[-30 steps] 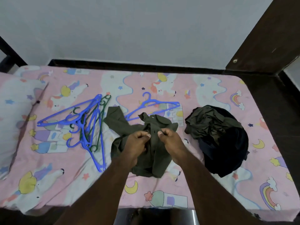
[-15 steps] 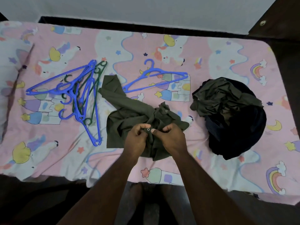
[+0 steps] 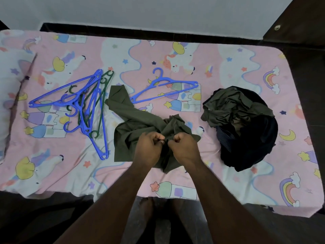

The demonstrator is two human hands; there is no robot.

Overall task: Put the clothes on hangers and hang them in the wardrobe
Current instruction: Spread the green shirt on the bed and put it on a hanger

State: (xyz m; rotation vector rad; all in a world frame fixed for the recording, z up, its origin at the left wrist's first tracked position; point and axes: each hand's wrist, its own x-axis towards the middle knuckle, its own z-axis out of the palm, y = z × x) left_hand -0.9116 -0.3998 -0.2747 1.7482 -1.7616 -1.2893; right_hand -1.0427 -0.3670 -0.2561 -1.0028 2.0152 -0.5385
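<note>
Near the front edge of the bed (image 3: pixel 228 196), at its middle, both hands work on a crumpled olive-green shirt (image 3: pixel 140 124). On the left hand (image 3: pixel 148 150) the fingers (image 3: pixel 158 137) are curled tight, thumb against forefinger, pinching a fold of the shirt's fabric. On the right hand (image 3: pixel 182 147) the fingers (image 3: pixel 175 140) are curled the same way and pinch the fabric just beside the left hand's grip, so the two sets of knuckles nearly touch. What lies between the fingertips is too small to make out; it may be a button or buttonhole. One sleeve of the shirt stretches away toward the far left, its end lying between the heap of hangers and the single hanger.

That blue hanger (image 3: pixel 165 88) lies flat on its own beyond the shirt, just past the sleeve, hook pointing toward the wall. To the left, a pile of blue and green hangers (image 3: pixel 82 106) lies tangled and overlapping, close to the sleeve but apart from it. To the right, a heap of dark clothes (image 3: pixel 242 127) sits well clear of the hands, an olive garment on top of navy ones.

Bare pink unicorn-print sheet shows between the shirt and the heap, along the whole front edge, and across the far strip by the wall. A pillow (image 3: pixel 7 95) takes the left end. The right end of the bed meets dark wooden furniture (image 3: pixel 302 18).
</note>
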